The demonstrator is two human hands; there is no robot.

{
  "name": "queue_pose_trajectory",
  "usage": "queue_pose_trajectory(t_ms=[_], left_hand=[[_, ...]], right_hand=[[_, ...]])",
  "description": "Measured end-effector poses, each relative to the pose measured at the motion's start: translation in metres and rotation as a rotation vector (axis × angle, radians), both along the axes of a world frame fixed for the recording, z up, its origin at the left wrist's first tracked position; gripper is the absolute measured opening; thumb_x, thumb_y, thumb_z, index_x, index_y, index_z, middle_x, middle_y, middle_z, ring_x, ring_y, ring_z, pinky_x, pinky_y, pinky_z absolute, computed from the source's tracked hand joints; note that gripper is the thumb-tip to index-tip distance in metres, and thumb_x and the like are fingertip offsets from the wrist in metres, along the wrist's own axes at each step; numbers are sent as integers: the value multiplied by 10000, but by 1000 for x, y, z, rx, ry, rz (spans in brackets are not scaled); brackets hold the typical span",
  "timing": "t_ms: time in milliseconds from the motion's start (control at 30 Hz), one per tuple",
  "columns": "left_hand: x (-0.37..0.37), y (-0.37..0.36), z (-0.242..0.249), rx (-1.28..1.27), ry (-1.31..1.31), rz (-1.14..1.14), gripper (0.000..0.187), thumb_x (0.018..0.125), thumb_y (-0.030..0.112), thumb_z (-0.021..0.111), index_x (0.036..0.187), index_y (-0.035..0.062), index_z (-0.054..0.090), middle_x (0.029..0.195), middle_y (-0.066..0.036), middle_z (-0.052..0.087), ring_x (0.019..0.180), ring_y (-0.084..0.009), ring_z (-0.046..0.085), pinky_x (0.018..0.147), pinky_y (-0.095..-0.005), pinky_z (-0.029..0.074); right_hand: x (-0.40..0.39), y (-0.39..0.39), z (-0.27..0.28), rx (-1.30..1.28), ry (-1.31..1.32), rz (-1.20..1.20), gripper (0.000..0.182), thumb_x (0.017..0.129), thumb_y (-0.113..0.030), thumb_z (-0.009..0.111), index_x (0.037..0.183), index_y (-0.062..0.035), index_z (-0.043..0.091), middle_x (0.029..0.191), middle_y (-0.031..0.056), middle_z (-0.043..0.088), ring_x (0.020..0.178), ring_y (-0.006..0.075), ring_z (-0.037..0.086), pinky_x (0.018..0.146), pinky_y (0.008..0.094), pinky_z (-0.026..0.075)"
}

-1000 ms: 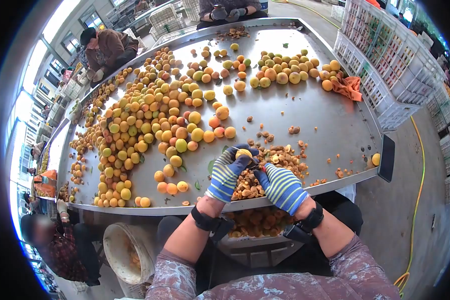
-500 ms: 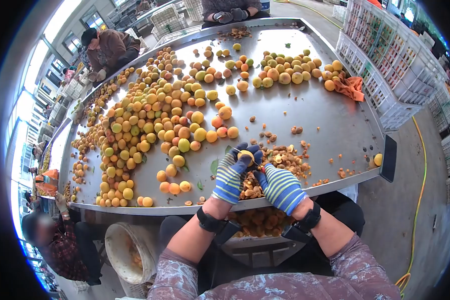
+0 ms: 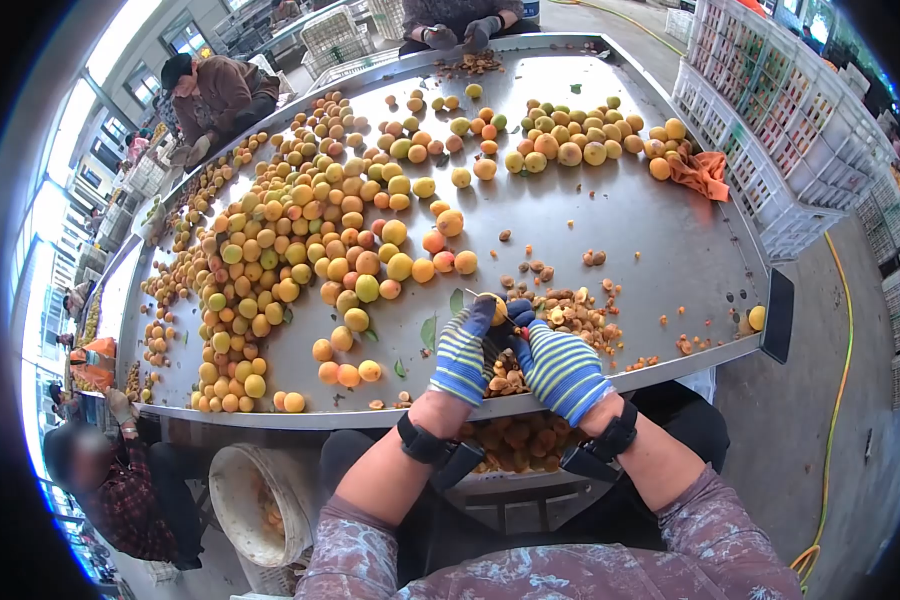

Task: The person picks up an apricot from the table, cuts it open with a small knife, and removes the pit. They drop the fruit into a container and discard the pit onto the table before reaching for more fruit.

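L hand (image 3: 466, 348) grasps yellow fruit (image 3: 499, 311) above table (image 3: 660, 250) nr. front edge, prob. steadying it for R hand (image 3: 564, 372), curled alongside, contents unclear; fruit pcs (image 3: 576, 316) close by; whole fruit (image 3: 300, 212) apart, presumably to avoid mixing

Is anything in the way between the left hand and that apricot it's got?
Only the striped glove that the hand wears. The left hand holds the apricot in its gloved fingers, and nothing else visible stands between them.
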State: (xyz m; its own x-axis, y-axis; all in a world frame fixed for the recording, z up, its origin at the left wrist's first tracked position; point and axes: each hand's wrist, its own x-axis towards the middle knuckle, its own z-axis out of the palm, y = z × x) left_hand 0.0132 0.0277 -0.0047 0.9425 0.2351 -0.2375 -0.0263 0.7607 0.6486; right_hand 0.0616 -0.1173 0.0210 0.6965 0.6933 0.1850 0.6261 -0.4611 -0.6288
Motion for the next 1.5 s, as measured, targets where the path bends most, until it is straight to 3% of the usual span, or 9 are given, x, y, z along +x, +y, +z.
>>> queue_pose_trajectory(t_ms=[333,567,667,767,900,1167,1267,1300,1500], left_hand=[[-5,-1,17,481,5,72,424,888,316,663,1104,-22,526,1063,-194,639,948,-278,660,859,-371,541],[-5,-2,16,431,30,44,413,895,283,630,1132,-36,518,1070,-200,628,973,-288,650,874,-392,537],[-4,-1,16,414,29,15,425,891,248,614,1171,-47,492,1092,-210,615,984,-298,645,883,-401,535],[-2,-3,20,371,-22,19,522,887,242,627,1272,-36,411,1163,-232,581,1040,-326,622,919,-410,517],[1,-4,25,386,-107,64,691,883,164,662,1418,23,248,1253,-246,531,1127,-312,582,962,-390,490],[-3,9,28,842,-159,75,809,863,-7,635,1493,89,137,1268,-212,529,1143,-276,572,958,-356,488],[-5,9,28,839,-114,49,754,852,-25,634,1467,65,206,1254,-205,542,1137,-273,578,951,-357,494],[-4,7,27,703,-135,42,689,851,-3,644,1425,54,267,1250,-208,544,1132,-282,581,959,-369,490],[5,7,16,331,-201,33,496,865,177,680,1252,14,416,1246,-234,542,1143,-332,570,1003,-438,463]], right_hand=[[-2,-2,-20,209,227,138,197,942,-153,503,959,28,578,700,177,606,604,316,614,507,398,461],[-10,-7,21,385,1477,-14,426,986,-470,420,675,-189,495,487,-94,372,353,25,348,311,190,229],[-4,-8,14,354,1540,-13,418,982,-420,454,691,-129,528,491,-7,467,367,144,448,342,278,338],[-5,-2,-14,272,368,85,350,981,-306,490,826,-7,585,598,118,577,501,257,560,466,361,430],[-2,-4,-5,102,152,-33,309,948,-272,529,823,10,547,623,212,587,625,387,607,541,459,465],[0,-7,6,142,146,-22,282,931,-236,567,825,25,570,637,218,579,601,390,585,529,442,453],[4,-10,20,295,1156,52,338,983,-313,494,771,-61,570,533,3,503,437,110,483,407,256,352],[5,-14,23,292,1283,39,292,956,-272,532,826,-23,609,578,105,567,532,270,570,504,362,452],[6,-11,-5,396,447,10,306,978,-283,522,854,-18,612,616,-23,537,550,79,485,493,257,393]])
